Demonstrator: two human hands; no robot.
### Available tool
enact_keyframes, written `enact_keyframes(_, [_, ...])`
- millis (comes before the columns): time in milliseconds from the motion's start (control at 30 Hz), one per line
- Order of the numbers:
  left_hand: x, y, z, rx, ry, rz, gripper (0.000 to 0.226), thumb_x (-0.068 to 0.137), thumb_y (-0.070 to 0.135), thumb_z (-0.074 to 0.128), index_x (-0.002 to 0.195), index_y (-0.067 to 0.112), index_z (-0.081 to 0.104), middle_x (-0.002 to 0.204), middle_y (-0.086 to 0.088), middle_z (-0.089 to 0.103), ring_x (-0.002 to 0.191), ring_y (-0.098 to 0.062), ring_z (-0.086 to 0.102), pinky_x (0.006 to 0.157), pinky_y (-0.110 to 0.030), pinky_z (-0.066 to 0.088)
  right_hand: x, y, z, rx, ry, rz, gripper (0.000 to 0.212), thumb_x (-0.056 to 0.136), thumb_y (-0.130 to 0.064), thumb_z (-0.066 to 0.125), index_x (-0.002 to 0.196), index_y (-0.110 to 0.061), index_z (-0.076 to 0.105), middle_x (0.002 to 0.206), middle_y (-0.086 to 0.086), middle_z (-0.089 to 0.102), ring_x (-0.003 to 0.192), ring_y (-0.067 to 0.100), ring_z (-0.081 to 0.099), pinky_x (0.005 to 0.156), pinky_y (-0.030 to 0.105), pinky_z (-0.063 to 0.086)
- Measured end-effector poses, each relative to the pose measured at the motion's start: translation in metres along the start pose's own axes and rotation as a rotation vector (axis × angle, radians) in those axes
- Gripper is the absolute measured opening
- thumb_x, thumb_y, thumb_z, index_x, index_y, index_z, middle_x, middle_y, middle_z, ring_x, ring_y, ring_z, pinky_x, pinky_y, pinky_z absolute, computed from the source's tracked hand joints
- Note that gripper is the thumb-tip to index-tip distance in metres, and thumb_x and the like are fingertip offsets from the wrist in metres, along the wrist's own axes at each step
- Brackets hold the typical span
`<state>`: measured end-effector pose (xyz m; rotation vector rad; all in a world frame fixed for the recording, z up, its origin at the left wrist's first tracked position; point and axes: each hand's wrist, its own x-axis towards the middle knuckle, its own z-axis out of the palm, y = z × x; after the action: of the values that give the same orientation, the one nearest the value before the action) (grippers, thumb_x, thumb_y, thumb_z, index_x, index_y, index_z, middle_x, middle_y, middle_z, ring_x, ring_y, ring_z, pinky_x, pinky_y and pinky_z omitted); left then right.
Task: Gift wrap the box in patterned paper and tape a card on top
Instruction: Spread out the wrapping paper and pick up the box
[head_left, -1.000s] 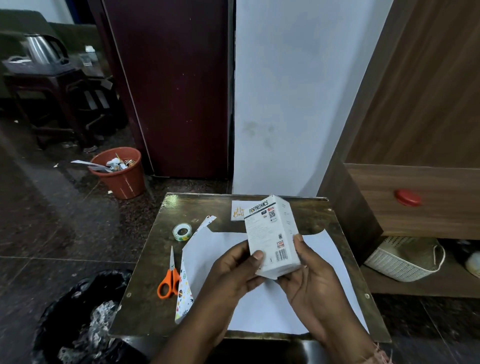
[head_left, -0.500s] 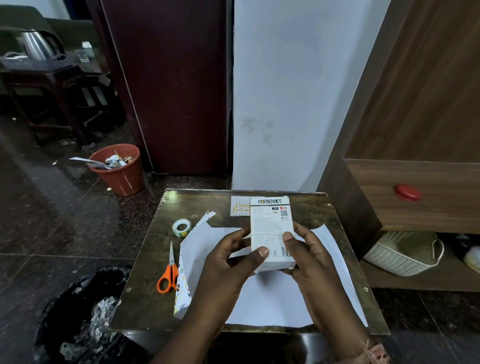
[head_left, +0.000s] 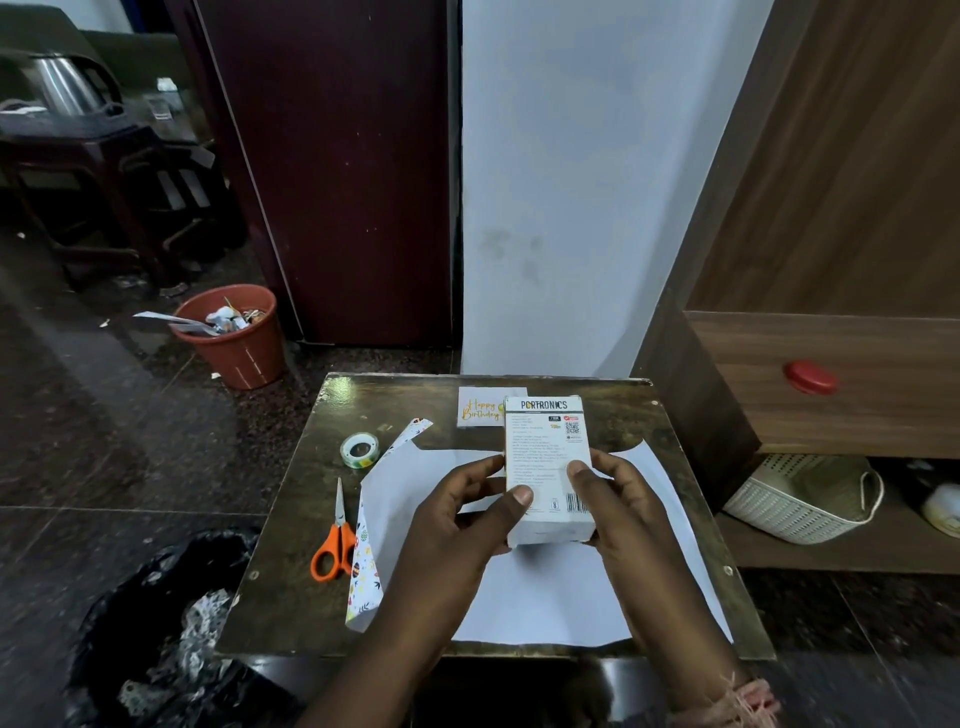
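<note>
A white printed box (head_left: 546, 457) is held over the sheet of wrapping paper (head_left: 545, 592), which lies white side up on the small dark table (head_left: 291, 587). My left hand (head_left: 462, 525) grips the box's left side, thumb on its top face. My right hand (head_left: 618, 509) grips its right side the same way. The paper's left edge (head_left: 363, 571) is folded over and shows a leafy pattern. A "Happy Birthday" card (head_left: 480, 410) lies at the table's far edge, partly behind the box.
A roll of clear tape (head_left: 359, 450) and orange-handled scissors (head_left: 335, 540) lie left of the paper. A black-lined bin (head_left: 156, 623) stands at the lower left, a red bin (head_left: 234, 343) on the floor beyond. A wooden shelf with a white basket (head_left: 800, 504) is on the right.
The box has turned from tilted to square with the table, its long printed face up, and has come lower over the paper. Both hands kept hold of it.
</note>
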<state>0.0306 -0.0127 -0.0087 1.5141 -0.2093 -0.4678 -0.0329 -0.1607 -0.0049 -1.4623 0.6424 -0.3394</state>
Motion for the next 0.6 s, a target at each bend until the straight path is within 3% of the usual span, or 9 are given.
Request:
enact_keyframes(100, [0.0,-0.002,-0.001,0.106,-0.014,-0.013,0.047,0.079,0.063,0.075,0.119,0.037,0.07,0.109,0.015,0.076,0.093,-0.011,0.073,0.073,-0.027,0.061,0.0,-0.003,-0.006,-0.103,0.029,0.011,0.042,0.083,-0.061,0.065,0.109,-0.029,0.066,0.105,-0.012,0.075,0.102,0.01,0.07,0.094,0.04,0.055])
enact_keyframes(233, [-0.003,-0.006,-0.002,0.339,-0.038,-0.011,0.049,0.082,0.074,0.064,0.111,0.035,0.071,0.101,0.016,0.075,0.082,-0.009,0.074,0.074,-0.03,0.062,0.003,-0.008,-0.023,-0.235,-0.003,0.126,0.029,0.094,-0.046,0.066,0.106,-0.02,0.063,0.097,-0.001,0.076,0.09,0.018,0.074,0.078,0.044,0.06])
enact_keyframes(333, [-0.004,-0.007,-0.002,0.477,0.02,0.046,0.033,0.09,0.064,0.06,0.105,0.038,0.072,0.104,0.023,0.073,0.087,-0.004,0.072,0.083,-0.031,0.061,0.003,-0.007,-0.032,-0.334,-0.066,0.171,0.025,0.096,-0.042,0.065,0.111,-0.023,0.06,0.09,-0.001,0.078,0.081,0.018,0.075,0.072,0.043,0.063])
enact_keyframes(467, [-0.004,-0.005,-0.006,0.504,0.148,0.158,0.018,0.097,0.04,0.065,0.114,0.036,0.071,0.112,0.023,0.07,0.096,0.014,0.062,0.073,-0.005,0.048,0.002,-0.004,-0.031,-0.434,-0.085,0.16,0.022,0.097,-0.042,0.062,0.111,-0.026,0.059,0.096,-0.003,0.076,0.087,0.015,0.074,0.077,0.044,0.064])
enact_keyframes(600, [-0.008,0.008,-0.015,0.448,0.302,0.385,0.023,0.1,0.019,0.064,0.118,0.031,0.071,0.118,0.02,0.069,0.102,0.008,0.063,0.078,-0.005,0.047,0.002,-0.004,-0.029,-0.451,-0.099,0.162,0.018,0.098,-0.04,0.061,0.111,-0.027,0.058,0.102,-0.004,0.073,0.092,0.015,0.073,0.076,0.043,0.064])
